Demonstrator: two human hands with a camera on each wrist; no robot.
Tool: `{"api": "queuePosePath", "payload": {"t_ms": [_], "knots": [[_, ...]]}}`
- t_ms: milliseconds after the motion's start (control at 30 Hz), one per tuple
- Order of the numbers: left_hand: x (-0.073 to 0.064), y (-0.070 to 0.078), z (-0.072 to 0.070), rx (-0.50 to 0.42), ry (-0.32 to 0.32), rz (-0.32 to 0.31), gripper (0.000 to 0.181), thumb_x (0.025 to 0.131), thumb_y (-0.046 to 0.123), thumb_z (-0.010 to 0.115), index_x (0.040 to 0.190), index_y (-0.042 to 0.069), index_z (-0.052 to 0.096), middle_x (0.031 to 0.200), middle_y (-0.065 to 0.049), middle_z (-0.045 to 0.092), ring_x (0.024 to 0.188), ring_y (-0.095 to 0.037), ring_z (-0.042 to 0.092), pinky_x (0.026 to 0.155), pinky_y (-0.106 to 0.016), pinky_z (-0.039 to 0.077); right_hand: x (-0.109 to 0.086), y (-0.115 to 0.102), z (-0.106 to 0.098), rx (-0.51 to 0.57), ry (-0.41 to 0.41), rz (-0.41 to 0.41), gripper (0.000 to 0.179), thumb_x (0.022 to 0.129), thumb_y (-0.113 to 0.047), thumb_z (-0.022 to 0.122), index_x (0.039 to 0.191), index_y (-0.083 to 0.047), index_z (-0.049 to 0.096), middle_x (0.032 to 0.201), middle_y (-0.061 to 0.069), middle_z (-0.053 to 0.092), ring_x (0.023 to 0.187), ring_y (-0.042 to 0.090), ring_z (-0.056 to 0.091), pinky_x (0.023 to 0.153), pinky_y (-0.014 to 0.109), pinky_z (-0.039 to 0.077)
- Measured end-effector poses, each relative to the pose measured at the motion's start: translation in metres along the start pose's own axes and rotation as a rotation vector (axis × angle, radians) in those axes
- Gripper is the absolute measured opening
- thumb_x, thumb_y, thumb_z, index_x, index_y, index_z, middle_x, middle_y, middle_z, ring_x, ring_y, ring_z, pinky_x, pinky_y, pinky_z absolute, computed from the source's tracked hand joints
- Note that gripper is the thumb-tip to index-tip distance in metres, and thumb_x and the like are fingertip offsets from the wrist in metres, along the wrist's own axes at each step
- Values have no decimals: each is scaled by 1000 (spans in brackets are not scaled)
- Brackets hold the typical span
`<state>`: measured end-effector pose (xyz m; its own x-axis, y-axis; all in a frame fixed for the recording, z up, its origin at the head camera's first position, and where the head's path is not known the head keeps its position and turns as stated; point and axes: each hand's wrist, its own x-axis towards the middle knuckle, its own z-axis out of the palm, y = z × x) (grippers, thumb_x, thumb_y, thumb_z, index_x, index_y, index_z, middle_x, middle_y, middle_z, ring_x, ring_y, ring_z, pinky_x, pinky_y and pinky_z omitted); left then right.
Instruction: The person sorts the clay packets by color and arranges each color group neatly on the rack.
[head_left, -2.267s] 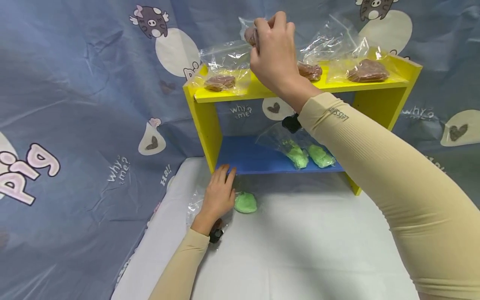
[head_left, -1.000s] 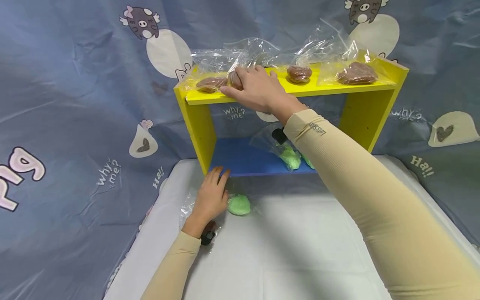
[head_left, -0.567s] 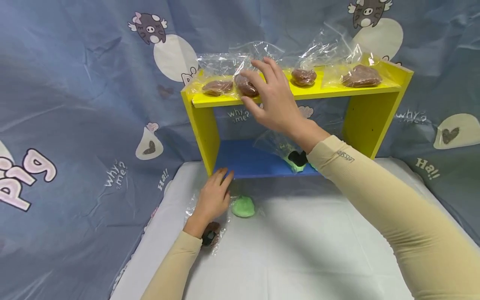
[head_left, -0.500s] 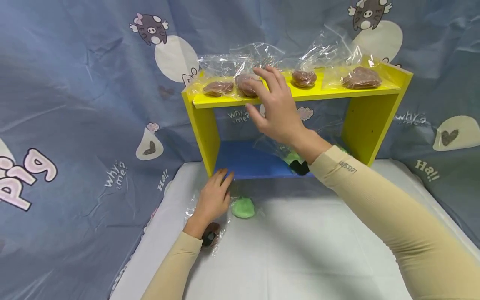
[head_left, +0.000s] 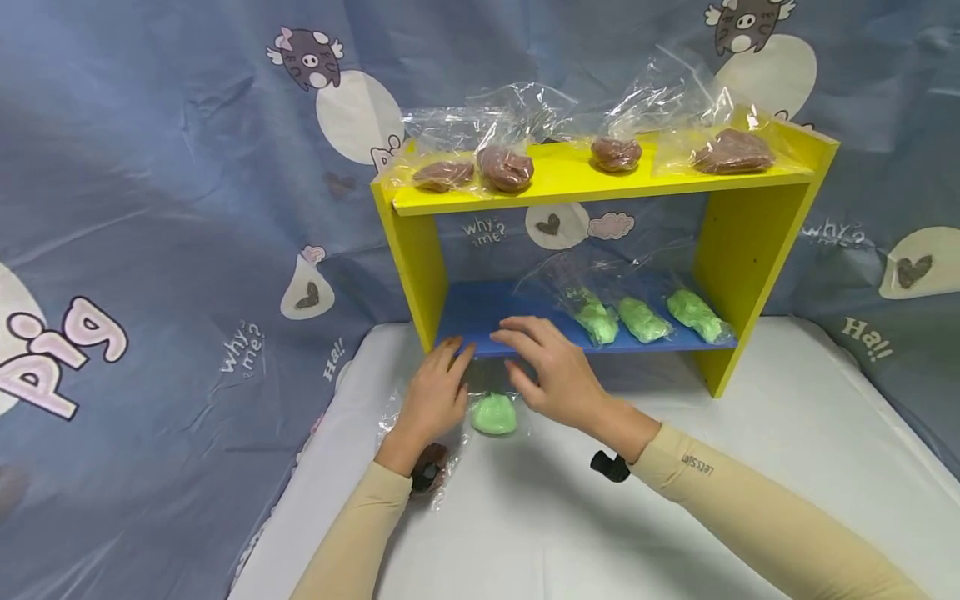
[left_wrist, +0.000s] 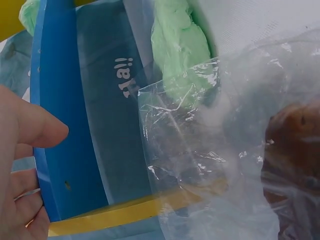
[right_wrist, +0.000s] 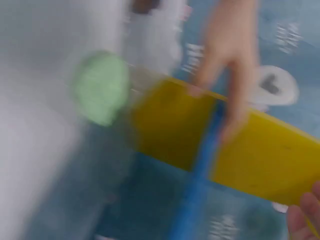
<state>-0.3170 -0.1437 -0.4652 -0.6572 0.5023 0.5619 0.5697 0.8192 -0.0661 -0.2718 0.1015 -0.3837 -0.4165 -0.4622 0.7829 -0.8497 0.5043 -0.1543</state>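
My left hand (head_left: 431, 396) holds the front left corner of the blue lower shelf (left_wrist: 57, 100), thumb under it and fingers on top. My right hand (head_left: 558, 375) hovers in front of that shelf, fingers apart and bent, nothing in them; fingertips show at the edge of the blurred right wrist view. Between the hands, a bagged lump of green clay (head_left: 494, 414) lies on the white cloth. Under my left wrist is a bagged brown lump (left_wrist: 295, 160), partly hidden. Several bagged brown lumps line the yellow top shelf (head_left: 562, 179), including one brown lump (head_left: 506, 169) near its left end.
Three bagged green lumps, among them a right-hand green lump (head_left: 697, 314), rest on the blue shelf's right half. Yellow side panels (head_left: 757, 258) bound the rack. A blue printed curtain (head_left: 187, 208) hangs behind; white cloth (head_left: 540, 508) covers the surface in front.
My right hand set a bagged brown lump down near the top shelf's left end, let go, and dropped to the front of the blue shelf. My left hand stays at the shelf corner.
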Motion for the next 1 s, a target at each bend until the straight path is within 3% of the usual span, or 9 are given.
{"api": "queuePosePath", "payload": {"t_ms": [200,400,567,667,1000], "knots": [[-1,-1,-2,12,-4,-5,71,87,13,73,152,9,44,152,-18,42,141,-36,39,115,-48,35,-42,11,44,-43,-295,161,44,97,-25,66,139,-17,59,137,3,54,122,22,54,70,35,57],[0,1,-2,6,-23,-16,70,89,16,71,152,10,43,153,-18,42,141,-36,39,112,-49,39,-60,22,79,-79,-534,258,58,94,-30,71,146,-15,52,144,10,49,127,30,52,84,47,57],[-2,3,-2,12,-35,-25,71,89,16,71,154,11,42,154,-16,41,142,-35,38,111,-49,39,-65,23,103,-105,-716,288,77,94,-41,69,158,-15,35,155,16,38,137,39,43,93,55,53],[-3,5,-2,5,-22,-20,72,87,14,72,153,10,43,153,-16,42,141,-34,39,111,-49,40,-68,24,113,-132,-760,259,80,95,-43,67,159,-13,31,155,17,39,137,40,43,99,54,49],[-2,2,-1,-7,0,-24,69,88,15,70,152,11,44,152,-16,42,141,-34,39,110,-49,41,-68,28,123,-180,-738,258,75,96,-46,65,154,-8,37,148,16,48,133,35,48,101,52,48]]}}
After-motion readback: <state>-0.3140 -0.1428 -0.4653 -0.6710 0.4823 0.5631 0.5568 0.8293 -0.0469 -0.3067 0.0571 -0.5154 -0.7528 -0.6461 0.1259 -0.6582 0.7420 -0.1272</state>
